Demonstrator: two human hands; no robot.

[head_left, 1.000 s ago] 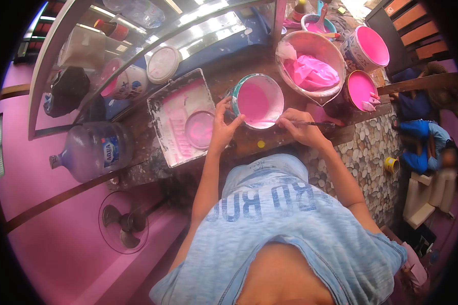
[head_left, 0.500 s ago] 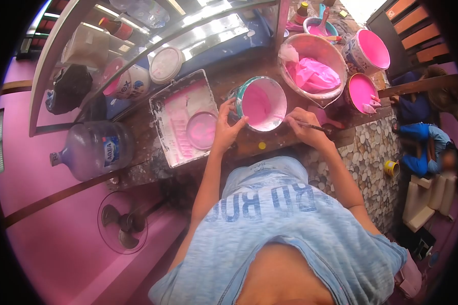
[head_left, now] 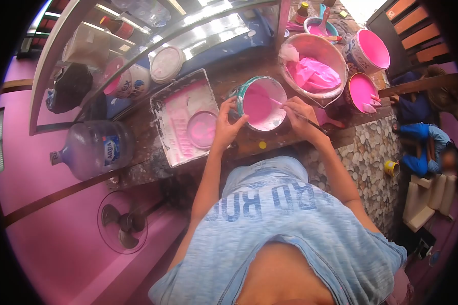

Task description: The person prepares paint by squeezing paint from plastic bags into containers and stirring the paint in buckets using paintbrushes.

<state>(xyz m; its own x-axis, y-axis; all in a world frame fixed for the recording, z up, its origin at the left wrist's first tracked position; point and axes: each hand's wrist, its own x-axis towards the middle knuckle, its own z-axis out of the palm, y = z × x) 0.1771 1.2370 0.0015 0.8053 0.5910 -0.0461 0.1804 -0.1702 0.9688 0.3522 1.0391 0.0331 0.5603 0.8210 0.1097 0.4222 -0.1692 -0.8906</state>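
Note:
A teal-and-white paint can (head_left: 258, 109) with pink paint inside stands on the dark wooden table. My left hand (head_left: 227, 123) grips the can's left side, thumb at its near rim and fingers round the outside. My right hand (head_left: 301, 118) is closed on a thin brush (head_left: 309, 122) over the can's right rim. The brush's pink-coated end reaches into the can, and its dark handle points down to the right. Left of the can lies a paint tray (head_left: 177, 114), white and pink, with a round lid (head_left: 202, 130) in it.
A large bucket (head_left: 288, 69) holding pink plastic stands behind right, beside two pink paint containers (head_left: 373, 49) (head_left: 362, 92). A water jug (head_left: 94, 150) lies at the left near a glass cabinet. A seated person (head_left: 427, 147) is far right; a fan (head_left: 130, 222) is lower left.
The can has shifted slightly right since the earliest frame. My right hand has moved a little up and left from half a second ago, bringing the brush farther inside the can.

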